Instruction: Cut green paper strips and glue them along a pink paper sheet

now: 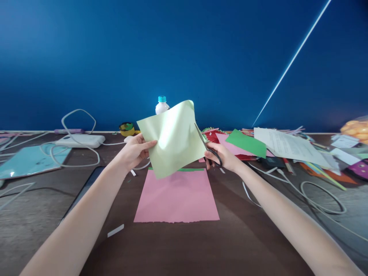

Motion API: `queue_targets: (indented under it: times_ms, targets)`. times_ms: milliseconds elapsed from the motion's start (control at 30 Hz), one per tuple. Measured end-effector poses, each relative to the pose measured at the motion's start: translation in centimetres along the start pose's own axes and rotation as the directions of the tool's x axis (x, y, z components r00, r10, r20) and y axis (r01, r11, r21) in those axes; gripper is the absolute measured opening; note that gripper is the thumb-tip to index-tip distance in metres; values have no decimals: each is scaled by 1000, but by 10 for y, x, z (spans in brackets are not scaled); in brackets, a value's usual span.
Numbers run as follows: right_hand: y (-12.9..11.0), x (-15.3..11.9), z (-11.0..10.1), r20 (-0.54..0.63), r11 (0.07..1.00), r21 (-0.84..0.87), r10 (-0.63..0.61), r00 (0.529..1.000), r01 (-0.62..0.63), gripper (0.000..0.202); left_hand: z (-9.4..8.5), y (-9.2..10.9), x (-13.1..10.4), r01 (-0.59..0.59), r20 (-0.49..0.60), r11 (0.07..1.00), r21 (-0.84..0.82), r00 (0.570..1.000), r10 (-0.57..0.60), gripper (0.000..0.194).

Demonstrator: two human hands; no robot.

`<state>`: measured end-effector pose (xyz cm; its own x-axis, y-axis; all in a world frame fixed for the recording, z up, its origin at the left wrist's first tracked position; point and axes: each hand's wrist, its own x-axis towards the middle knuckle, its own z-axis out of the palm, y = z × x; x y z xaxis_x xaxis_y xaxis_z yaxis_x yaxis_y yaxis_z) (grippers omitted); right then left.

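Between my two hands a pale green sheet of paper is raised above the table, bent in a curve. My left hand pinches its left edge, thumb in front. In my right hand is a pair of scissors with black handles; their blades point up and left along the sheet's right edge. Whether the blades have cut into the paper I cannot tell. Below lies a pink sheet with a rough near edge, and a strip of darker green paper shows at its far edge.
Behind the raised sheet stands a bottle with a turquoise cap. On the left are a white power strip, a light blue folder, a dark phone and cables. Printed paper, green paper and craft scraps crowd the right.
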<state>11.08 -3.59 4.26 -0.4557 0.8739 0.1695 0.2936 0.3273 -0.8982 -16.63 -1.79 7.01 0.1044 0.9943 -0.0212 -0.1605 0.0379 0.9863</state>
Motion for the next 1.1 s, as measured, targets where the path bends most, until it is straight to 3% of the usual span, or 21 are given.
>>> queue_targets:
  times_ms: [300,533,1100]
  targets:
    - [1,0,-1,-43,1000,-29,-12,999,11,40,-4,-5,4,-85,-61,990,113,994,92,36]
    - [2,0,-3,-41,999,-48,4,999,-6,39,-4,-5,3,-73,27,992,99,997,71,40]
    - [-1,0,2,-99,999,-7,53,994,-54,40,-1,-3,0,-2,24,997,76,1000,1,34]
